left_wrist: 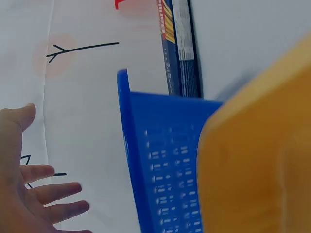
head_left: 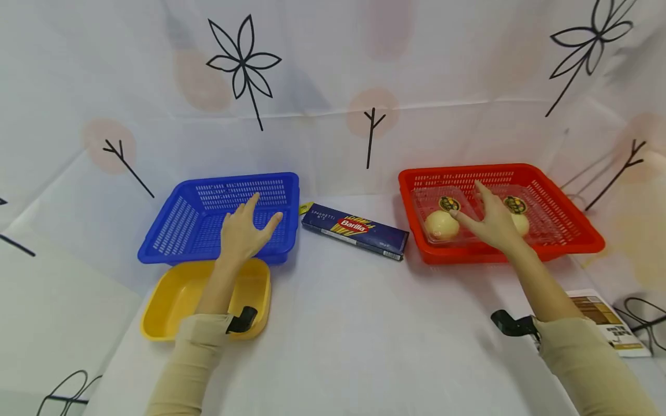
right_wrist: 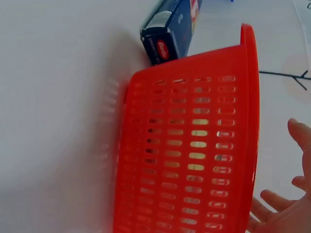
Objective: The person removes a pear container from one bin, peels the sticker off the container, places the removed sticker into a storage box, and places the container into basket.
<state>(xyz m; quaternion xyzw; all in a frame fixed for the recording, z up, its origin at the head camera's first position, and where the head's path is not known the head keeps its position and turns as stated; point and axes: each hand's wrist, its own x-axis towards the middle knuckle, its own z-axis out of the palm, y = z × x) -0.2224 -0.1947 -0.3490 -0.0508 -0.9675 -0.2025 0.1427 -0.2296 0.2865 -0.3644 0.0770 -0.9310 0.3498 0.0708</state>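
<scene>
My left hand (head_left: 241, 234) hovers over the blue slotted basket (head_left: 174, 225), fingers spread and holding nothing. In front of that basket stands a yellow plastic tub (head_left: 171, 303), partly hidden by my left forearm. My right hand (head_left: 496, 225), also spread and holding nothing, is above the red slotted basket (head_left: 574, 237). Inside the red basket lie two clear plastic packs with dark round labels; a pale round item (head_left: 442, 225) shows in one, and another (head_left: 520, 223) is partly behind my right hand. Both wrist views show the fingers (left_wrist: 58, 191) (right_wrist: 277, 200) apart from the baskets.
A dark blue Barilla spaghetti box (head_left: 356, 230) lies slanted between the two baskets, with a bit of yellow (head_left: 306, 208) at its left end. At the right edge is a brown and white printed packet (head_left: 609, 323), near black wires (head_left: 647, 323). A patterned cloth hangs behind.
</scene>
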